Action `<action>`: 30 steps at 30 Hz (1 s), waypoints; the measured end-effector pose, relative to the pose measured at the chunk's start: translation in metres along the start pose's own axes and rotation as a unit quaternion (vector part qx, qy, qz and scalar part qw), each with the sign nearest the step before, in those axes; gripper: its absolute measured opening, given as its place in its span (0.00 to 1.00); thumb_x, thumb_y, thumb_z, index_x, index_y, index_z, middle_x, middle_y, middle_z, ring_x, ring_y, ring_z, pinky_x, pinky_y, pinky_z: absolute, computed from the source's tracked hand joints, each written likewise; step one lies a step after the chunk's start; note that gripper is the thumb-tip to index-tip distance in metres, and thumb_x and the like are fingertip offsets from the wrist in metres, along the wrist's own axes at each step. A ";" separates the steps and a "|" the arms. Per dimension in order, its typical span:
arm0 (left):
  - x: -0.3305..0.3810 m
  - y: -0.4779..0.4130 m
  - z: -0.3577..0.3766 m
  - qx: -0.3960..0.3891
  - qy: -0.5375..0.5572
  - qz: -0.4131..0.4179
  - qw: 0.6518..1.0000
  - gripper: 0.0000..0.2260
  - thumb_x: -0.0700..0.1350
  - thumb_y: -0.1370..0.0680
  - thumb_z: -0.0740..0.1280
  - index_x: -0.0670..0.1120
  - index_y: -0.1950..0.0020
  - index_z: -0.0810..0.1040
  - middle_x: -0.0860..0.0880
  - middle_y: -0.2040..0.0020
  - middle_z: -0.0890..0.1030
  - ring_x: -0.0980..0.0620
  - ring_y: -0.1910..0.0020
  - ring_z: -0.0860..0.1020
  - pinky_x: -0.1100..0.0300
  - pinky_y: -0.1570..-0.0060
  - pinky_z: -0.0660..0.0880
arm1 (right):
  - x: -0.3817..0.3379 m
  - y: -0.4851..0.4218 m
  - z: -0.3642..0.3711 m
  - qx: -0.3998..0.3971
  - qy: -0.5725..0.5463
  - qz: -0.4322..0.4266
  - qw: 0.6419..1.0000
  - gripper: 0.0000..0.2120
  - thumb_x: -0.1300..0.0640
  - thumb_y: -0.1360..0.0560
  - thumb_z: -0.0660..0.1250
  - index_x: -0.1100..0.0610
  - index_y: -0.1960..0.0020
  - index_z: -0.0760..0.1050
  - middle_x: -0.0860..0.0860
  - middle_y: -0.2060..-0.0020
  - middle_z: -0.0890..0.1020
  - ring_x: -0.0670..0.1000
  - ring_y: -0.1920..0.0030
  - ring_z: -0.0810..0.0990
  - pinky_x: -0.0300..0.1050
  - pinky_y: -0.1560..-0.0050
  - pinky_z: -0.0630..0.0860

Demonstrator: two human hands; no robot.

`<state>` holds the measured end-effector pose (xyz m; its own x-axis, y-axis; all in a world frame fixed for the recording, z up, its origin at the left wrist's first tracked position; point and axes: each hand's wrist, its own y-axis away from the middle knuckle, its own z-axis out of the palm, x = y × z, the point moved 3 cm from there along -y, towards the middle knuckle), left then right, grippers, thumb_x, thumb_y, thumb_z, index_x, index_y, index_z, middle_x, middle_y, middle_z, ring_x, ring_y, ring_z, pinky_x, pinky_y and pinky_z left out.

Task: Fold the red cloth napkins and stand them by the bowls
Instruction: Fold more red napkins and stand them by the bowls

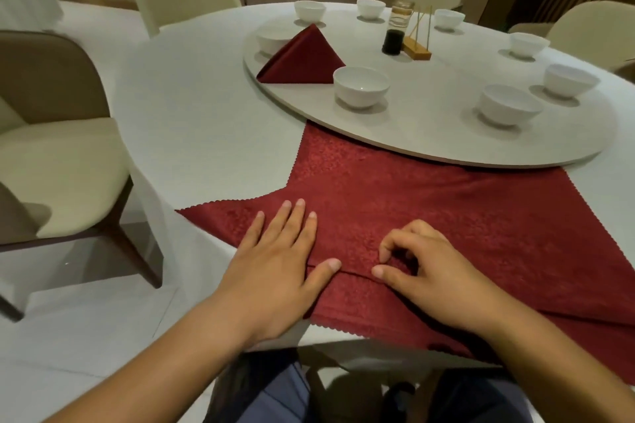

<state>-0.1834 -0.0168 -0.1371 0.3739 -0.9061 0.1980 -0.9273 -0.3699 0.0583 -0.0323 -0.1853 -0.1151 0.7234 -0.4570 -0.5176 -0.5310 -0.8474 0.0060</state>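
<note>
Mid-fold, I reckon. My left hand (275, 268) lies flat, pinning the red napkin (429, 203) at the table's (192, 134) near edge. My right hand (436, 271) pinches the fold's lip between thumb and curled forefinger. The next move probably calls for drawing that crease straight and pressing it flat.

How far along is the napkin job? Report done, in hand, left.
Done: one folded napkin stands on the turntable beside a bowl. In hand: a second napkin lies spread; the left hand presses it flat, the right hand pinches a fold. Left: finish and stand it; the other bowls show no napkin.
</note>
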 end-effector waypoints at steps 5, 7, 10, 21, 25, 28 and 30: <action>-0.068 0.004 -0.009 0.024 0.009 -0.063 0.998 0.42 0.72 0.28 0.29 0.54 0.17 0.39 0.54 0.18 0.38 0.55 0.20 0.36 0.53 0.22 0.35 | 0.001 0.000 0.002 -0.011 -0.008 0.001 1.000 0.08 0.39 0.27 0.68 0.41 0.53 0.74 0.39 0.53 0.71 0.37 0.47 0.69 0.39 0.47 0.67; -0.084 0.002 -0.013 0.021 0.007 -0.083 0.996 0.42 0.72 0.27 0.30 0.53 0.17 0.40 0.52 0.17 0.39 0.54 0.19 0.36 0.54 0.22 0.35 | 0.000 0.000 0.002 -0.012 -0.009 0.003 1.000 0.08 0.39 0.27 0.68 0.41 0.53 0.74 0.39 0.53 0.71 0.37 0.47 0.69 0.39 0.48 0.67; -0.083 -0.006 -0.019 0.023 -0.003 -0.097 0.995 0.37 0.68 0.22 0.36 0.50 0.17 0.43 0.46 0.17 0.41 0.48 0.19 0.37 0.47 0.22 0.34 | 0.001 0.000 0.003 -0.011 -0.012 0.007 1.000 0.07 0.40 0.26 0.69 0.41 0.53 0.74 0.38 0.53 0.70 0.36 0.46 0.68 0.38 0.47 0.66; 0.050 -0.046 -0.012 0.101 0.207 0.209 0.950 0.08 0.49 0.21 0.68 0.53 0.42 0.81 0.57 0.46 0.78 0.55 0.45 0.72 0.53 0.42 0.73 | 0.007 0.018 -0.009 0.036 -0.050 -0.037 0.997 0.04 0.48 0.27 0.72 0.42 0.54 0.77 0.39 0.52 0.75 0.41 0.47 0.75 0.39 0.46 0.72; 0.046 -0.048 -0.004 0.088 0.196 0.202 0.956 0.10 0.53 0.20 0.68 0.55 0.40 0.81 0.60 0.45 0.74 0.58 0.44 0.71 0.56 0.40 0.71 | 0.039 0.051 -0.039 0.037 0.003 -0.020 0.999 0.06 0.44 0.29 0.75 0.41 0.56 0.80 0.39 0.52 0.77 0.41 0.46 0.77 0.39 0.43 0.73; 0.044 -0.047 -0.007 0.081 0.192 0.201 0.957 0.09 0.55 0.20 0.67 0.57 0.41 0.81 0.62 0.45 0.73 0.60 0.44 0.71 0.58 0.41 0.72 | 0.073 0.077 -0.066 0.038 0.006 0.017 0.999 0.09 0.38 0.33 0.74 0.40 0.57 0.81 0.38 0.51 0.78 0.42 0.46 0.78 0.36 0.44 0.72; 0.050 -0.047 -0.009 0.080 0.155 0.184 0.967 0.09 0.56 0.20 0.65 0.57 0.44 0.79 0.59 0.47 0.73 0.57 0.45 0.72 0.55 0.44 0.74 | 0.096 0.093 -0.082 0.054 0.010 0.040 0.998 0.11 0.36 0.35 0.71 0.40 0.57 0.82 0.38 0.51 0.78 0.42 0.46 0.78 0.35 0.44 0.71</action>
<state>-0.1212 -0.0423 -0.1208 -0.0275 -0.8868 0.4614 -0.9719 -0.0842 -0.2198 0.0240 -0.3298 -0.0934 0.6852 -0.5283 -0.5014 -0.6308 -0.7746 -0.0458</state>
